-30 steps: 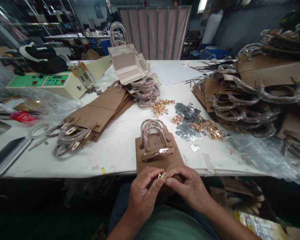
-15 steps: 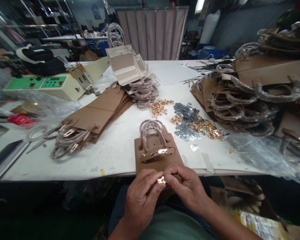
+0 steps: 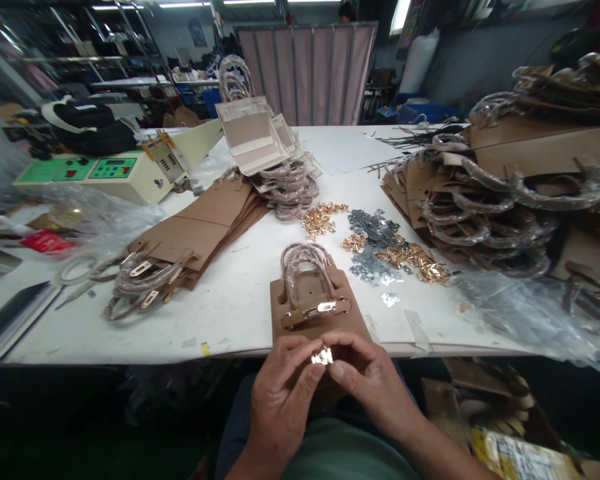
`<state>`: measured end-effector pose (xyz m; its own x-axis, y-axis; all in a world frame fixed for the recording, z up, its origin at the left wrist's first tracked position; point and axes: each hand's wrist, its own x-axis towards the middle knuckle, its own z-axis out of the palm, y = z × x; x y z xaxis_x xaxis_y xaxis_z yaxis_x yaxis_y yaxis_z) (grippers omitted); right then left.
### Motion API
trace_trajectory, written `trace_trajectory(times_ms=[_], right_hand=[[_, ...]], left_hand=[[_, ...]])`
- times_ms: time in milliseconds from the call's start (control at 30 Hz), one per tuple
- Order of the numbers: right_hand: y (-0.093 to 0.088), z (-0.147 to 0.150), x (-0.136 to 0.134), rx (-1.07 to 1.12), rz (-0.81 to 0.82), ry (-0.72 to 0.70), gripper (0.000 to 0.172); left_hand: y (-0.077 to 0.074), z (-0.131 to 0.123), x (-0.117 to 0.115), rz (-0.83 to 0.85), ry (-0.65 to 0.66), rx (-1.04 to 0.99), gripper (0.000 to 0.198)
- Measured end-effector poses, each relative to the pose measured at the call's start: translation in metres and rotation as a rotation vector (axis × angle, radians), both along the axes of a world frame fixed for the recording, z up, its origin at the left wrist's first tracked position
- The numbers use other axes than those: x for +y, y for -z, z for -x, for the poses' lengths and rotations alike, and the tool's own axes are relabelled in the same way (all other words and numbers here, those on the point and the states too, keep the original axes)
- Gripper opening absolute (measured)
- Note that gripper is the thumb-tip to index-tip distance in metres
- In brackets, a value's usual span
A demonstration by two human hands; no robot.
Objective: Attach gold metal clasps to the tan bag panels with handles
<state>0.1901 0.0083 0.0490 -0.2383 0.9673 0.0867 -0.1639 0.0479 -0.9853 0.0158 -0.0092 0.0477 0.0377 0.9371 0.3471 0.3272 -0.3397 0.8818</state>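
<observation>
Between my fingertips, over the near table edge, shines a small gold metal plate (image 3: 322,356). My left hand (image 3: 284,390) pinches its left side with thumb and fingers. On its right side, my right hand (image 3: 367,373) has its fingertips closed against the plate. Just beyond both hands lies a brown handbag piece (image 3: 313,283), flat on the table, its near end overhanging the edge and partly covered by my hands. Its handles (image 3: 300,263) are wrapped in clear plastic, and a strap with gold fittings (image 3: 325,307) crosses it.
Gold fittings (image 3: 323,219) and thin grey metal plates (image 3: 375,230) lie in heaps behind the bag piece. Stacked brown bag panels (image 3: 195,227) are at left, with more wrapped-handle pieces (image 3: 460,200) at right. A green-topped machine (image 3: 110,177) stands back left.
The gold plate now shows more of its bright face between my fingertips. My right fingers have shifted slightly along its edge. The whole view has tilted up a little.
</observation>
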Motion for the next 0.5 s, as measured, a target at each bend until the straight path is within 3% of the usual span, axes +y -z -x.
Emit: trace_trajectory(times_ms=[100, 267, 500], right_hand=[[0.002, 0.005, 0.001, 0.047, -0.019, -0.024, 0.021], [0.011, 0.010, 0.006, -0.021, -0.025, 0.084, 0.011], [0.021, 0.014, 0.019, -0.251, -0.022, 0.164, 0.015]], left_hand=[[0.004, -0.003, 0.001, 0.072, -0.012, -0.078, 0.022], [0.013, -0.002, 0.003, 0.128, -0.029, -0.053, 0.029], [0.042, 0.027, 0.008, 0.206, -0.391, 0.153, 0.049]])
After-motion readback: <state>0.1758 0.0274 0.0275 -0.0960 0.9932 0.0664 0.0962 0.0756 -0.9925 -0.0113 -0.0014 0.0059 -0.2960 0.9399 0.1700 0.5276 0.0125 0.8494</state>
